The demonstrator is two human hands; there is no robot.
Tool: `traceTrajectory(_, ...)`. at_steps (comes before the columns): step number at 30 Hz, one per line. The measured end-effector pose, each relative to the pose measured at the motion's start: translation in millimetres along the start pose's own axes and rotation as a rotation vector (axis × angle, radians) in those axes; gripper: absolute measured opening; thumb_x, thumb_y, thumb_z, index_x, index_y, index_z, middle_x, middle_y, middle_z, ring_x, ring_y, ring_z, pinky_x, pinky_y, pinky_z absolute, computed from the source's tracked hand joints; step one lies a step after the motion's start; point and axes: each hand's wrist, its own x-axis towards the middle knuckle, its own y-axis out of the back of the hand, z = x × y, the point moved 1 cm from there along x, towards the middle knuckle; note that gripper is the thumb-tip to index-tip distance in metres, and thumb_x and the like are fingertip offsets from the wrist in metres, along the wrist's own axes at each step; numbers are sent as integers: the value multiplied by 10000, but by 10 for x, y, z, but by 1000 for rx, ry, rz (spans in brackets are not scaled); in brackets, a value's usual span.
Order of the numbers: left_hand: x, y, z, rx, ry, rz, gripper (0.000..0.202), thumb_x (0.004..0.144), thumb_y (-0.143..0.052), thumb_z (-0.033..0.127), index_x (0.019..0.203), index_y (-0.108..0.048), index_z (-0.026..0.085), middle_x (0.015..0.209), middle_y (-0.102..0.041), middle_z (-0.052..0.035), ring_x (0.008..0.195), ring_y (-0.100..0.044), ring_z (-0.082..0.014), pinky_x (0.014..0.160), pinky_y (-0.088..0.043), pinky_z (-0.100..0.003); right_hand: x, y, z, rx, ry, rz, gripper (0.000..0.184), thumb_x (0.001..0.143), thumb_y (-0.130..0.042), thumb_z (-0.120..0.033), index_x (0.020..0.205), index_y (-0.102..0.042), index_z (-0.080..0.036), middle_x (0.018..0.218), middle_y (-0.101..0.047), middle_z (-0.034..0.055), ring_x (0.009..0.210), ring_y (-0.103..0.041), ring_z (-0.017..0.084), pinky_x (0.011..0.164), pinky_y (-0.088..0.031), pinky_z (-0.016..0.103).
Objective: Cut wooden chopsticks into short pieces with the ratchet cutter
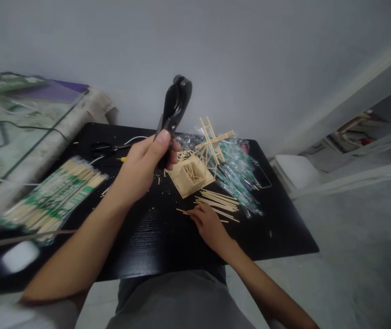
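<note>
The left hand (146, 157) is raised above the table, and its fingers are closed around a black tool (177, 103), whose rounded end points up toward twelve o'clock; I cannot tell exactly which kind of tool it is. The right hand (209, 224) is low at the table, with thumb and forefinger pressed together on one thin stick (182, 210), which points out toward nine o'clock from the fingertips. If I take as the clock's centre the small wooden box (186, 183), with twelve toward the wall (250, 68), the right hand is near six o'clock and the left hand between nine and ten. The box stands on a flat square base and has short sticks inside. A row of loose sticks (220, 199) lies between four and five o'clock, just beside the right hand. At one o'clock there is a frame (212, 142) of crossed sticks, and at three a heap of clear and green wrappers (238, 169). Farther, between nine and ten, lie the dark scissors (103, 148), partly blurred. At nine are wrapped packs of chopsticks (58, 196), and at eight a white rounded object (20, 257). All these rest on the black table (144, 246). Beyond its edge, at three o'clock, there is a white stool (294, 169).
</note>
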Motion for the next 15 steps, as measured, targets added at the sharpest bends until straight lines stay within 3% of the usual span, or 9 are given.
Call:
traceTrajectory(7,17,13,-49,4,5,-23,542,965,-534,677,916,-737,177,739,-646,-36,658,-571,-134,624,-428,-285,-36,72,124,-129,0,-19,166,956,-660,-89,1055,-759,-178,992,-729,94,943,-659,267,859,-546,413)
traceTrajectory(15,11,7,-10,36,21,-44,508,994,-509,648,936,-731,194,757,-638,-22,677,-561,-138,660,-430,-314,-114,382,375,-168,-34,-41,157,971,-615,-107,1017,-740,-189,998,-725,112,977,-654,284,884,-532,438)
